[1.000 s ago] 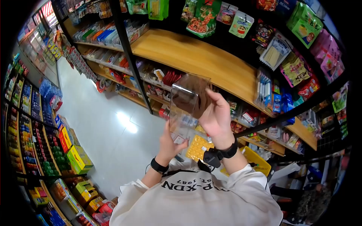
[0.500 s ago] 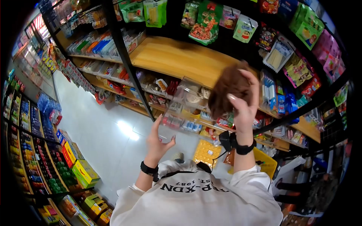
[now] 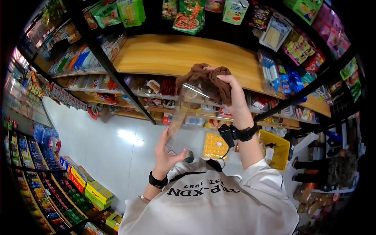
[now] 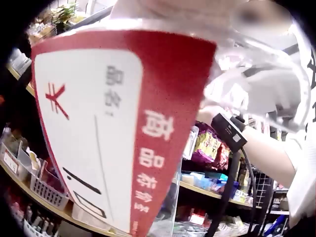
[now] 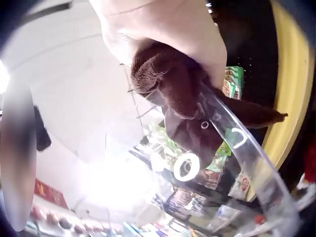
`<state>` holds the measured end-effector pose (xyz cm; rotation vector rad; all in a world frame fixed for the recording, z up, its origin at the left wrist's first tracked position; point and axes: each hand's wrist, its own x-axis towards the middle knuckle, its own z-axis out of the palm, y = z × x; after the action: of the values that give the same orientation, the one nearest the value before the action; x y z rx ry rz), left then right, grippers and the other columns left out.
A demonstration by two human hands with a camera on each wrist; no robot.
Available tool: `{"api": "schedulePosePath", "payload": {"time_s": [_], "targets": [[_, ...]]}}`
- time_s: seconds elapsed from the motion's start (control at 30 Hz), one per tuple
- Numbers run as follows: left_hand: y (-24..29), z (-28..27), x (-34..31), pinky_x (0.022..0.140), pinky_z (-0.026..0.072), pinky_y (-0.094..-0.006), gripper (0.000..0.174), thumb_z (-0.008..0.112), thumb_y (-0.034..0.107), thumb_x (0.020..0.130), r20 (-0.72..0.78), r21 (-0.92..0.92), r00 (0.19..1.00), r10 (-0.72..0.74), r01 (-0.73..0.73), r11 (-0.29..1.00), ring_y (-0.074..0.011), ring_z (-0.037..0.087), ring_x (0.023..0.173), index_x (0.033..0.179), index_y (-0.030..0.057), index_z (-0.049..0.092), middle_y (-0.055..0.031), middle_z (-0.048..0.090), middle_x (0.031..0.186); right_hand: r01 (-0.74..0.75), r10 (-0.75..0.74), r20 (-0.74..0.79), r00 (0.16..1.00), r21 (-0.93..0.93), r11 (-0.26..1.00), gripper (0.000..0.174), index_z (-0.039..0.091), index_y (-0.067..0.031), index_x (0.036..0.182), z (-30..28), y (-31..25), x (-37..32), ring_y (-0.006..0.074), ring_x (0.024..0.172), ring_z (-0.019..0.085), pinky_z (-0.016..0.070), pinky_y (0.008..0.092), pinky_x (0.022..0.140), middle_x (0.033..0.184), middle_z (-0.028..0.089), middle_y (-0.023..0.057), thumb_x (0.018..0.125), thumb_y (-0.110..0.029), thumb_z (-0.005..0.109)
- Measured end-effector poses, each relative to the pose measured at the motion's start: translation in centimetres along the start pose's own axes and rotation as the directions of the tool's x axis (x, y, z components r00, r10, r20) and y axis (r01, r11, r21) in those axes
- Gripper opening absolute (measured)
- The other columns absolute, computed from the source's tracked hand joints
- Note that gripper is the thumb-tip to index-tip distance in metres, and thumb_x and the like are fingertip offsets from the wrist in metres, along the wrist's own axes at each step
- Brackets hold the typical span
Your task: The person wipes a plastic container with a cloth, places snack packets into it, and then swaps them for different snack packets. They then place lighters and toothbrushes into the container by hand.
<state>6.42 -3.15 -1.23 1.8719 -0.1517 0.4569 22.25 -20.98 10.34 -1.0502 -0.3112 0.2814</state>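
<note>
My left hand (image 3: 162, 156) holds a clear plastic box (image 3: 181, 113) by its near end, fingers along the left side and thumb apart at the front. A red and white price tag (image 4: 94, 123) with handwritten figures fills much of the left wrist view, close below that hand. Bunched in my right hand (image 3: 237, 96) is a brown cloth (image 3: 221, 80). It lies over the far rim of the box, with folds hanging on both sides of the wall. From the right wrist, the cloth (image 5: 177, 89) presses against the clear edge (image 5: 252, 153).
A bare wooden shelf (image 3: 168, 55) runs just beyond the box, with stocked bins below and hanging snack packets (image 3: 190, 17) above. A black post (image 3: 105, 58) stands to the left. On the floor are a yellow basket (image 3: 286, 156) and a yellow pack (image 3: 214, 145).
My right hand swung the cloth out to the right, clear of the box, then brought it back left onto the far rim. My left hand keeps its hold while the box has tilted.
</note>
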Motion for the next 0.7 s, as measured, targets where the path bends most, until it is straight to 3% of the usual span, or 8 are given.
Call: {"api": "schedulePosePath", "payload": {"time_s": [0.1,0.13,0.17,0.23,0.33,0.47,0.57,0.7], "targets": [[-0.4,0.8,0.1,0.093,0.0420,-0.0388,0.078,0.065,0.006,0.065,-0.007,-0.139,0.999,-0.051,0.049,0.989,-0.0303,0.051,0.112,0.132,-0.0024,0.025,-0.0205,0.046,0.124,-0.137,0.180,-0.101,0.979,0.336,0.932,0.036,0.052,-0.0013,0.109,-0.5,1.6,-1.0,0.0217,0.090,0.058,0.0477,0.0328,0.079,0.101,0.060,0.0106,0.084,-0.025,0.043],[-0.5,1.2,0.2,0.093,0.0422,-0.0393,0.077,0.062,0.005,0.067,-0.034,-0.213,0.997,-0.069,0.060,0.975,-0.0315,0.050,0.112,0.133,-0.0008,0.023,-0.0196,0.043,0.127,-0.221,0.214,0.054,0.975,0.301,0.928,0.036,0.052,-0.0023,0.109,-0.2,2.1,-1.8,0.0219,0.090,0.058,0.0491,0.0349,0.077,0.101,0.060,0.0109,0.085,-0.027,0.045],[-0.1,1.7,0.7,0.093,0.0422,-0.0393,0.077,0.062,0.005,0.067,-0.016,-0.216,0.997,-0.073,0.068,0.974,-0.0315,0.050,0.112,0.133,-0.0008,0.023,-0.0196,0.043,0.127,-0.281,0.316,-0.113,0.942,0.245,0.928,0.037,0.050,-0.0024,0.112,-0.2,4.4,-2.5,0.0199,0.091,0.057,0.0481,0.0335,0.079,0.102,0.059,0.0096,0.085,-0.027,0.047],[1.2,2.6,2.7,0.092,0.0433,-0.0406,0.072,0.058,0.005,0.072,-0.245,-0.516,0.964,-0.106,-0.037,0.856,-0.0335,0.050,0.111,0.134,0.0020,0.021,-0.0183,0.038,0.129,-0.213,0.209,0.041,0.977,0.130,0.968,0.041,0.046,-0.0019,0.119,1.3,5.5,-4.4,0.0175,0.096,0.055,0.0450,0.0305,0.084,0.109,0.056,0.0079,0.086,-0.025,0.048],[1.6,1.7,4.0,0.092,0.0436,-0.0421,0.057,0.049,0.008,0.082,-0.249,-0.562,0.955,-0.158,-0.009,0.827,-0.0349,0.050,0.111,0.133,0.0026,0.025,-0.0190,0.038,0.129,-0.210,0.219,0.093,0.971,-0.095,0.973,0.047,0.038,-0.0021,0.130,0.1,7.3,-6.0,0.0104,0.097,0.048,0.0358,0.0251,0.088,0.107,0.054,0.0040,0.090,-0.026,0.043],[2.5,2.2,5.5,0.092,0.0435,-0.0435,0.053,0.046,0.012,0.084,-0.314,-0.594,0.925,-0.213,-0.016,0.805,-0.0363,0.050,0.110,0.132,0.0025,0.026,-0.0205,0.038,0.129,-0.360,0.370,0.039,0.928,-0.151,0.921,0.045,0.040,-0.0018,0.128,-1.5,8.0,-9.1,0.0084,0.088,0.051,0.0419,0.0222,0.076,0.101,0.054,0.0019,0.090,-0.025,0.043],[2.9,3.3,5.7,0.093,0.0425,-0.0460,0.055,0.047,0.016,0.084,-0.316,-0.614,0.922,-0.221,-0.021,0.789,-0.0385,0.049,0.111,0.133,0.0031,0.026,-0.0210,0.036,0.130,-0.301,0.299,-0.068,0.952,-0.031,0.953,0.040,0.044,-0.0013,0.122,-2.4,8.1,-10.6,0.0093,0.083,0.053,0.0443,0.0220,0.071,0.099,0.055,0.0027,0.089,-0.023,0.045],[3.5,5.7,6.7,0.095,0.0391,-0.0495,0.057,0.050,0.020,0.084,-0.391,-0.670,0.914,-0.111,-0.200,0.715,-0.0396,0.045,0.114,0.133,0.0056,0.025,-0.0198,0.032,0.133,-0.243,0.387,-0.151,0.910,0.561,0.791,0.031,0.050,-0.0020,0.112,-4.5,8.4,-12.0,0.0152,0.089,0.057,0.0460,0.0305,0.081,0.104,0.057,0.0069,0.089,-0.022,0.044]]}}
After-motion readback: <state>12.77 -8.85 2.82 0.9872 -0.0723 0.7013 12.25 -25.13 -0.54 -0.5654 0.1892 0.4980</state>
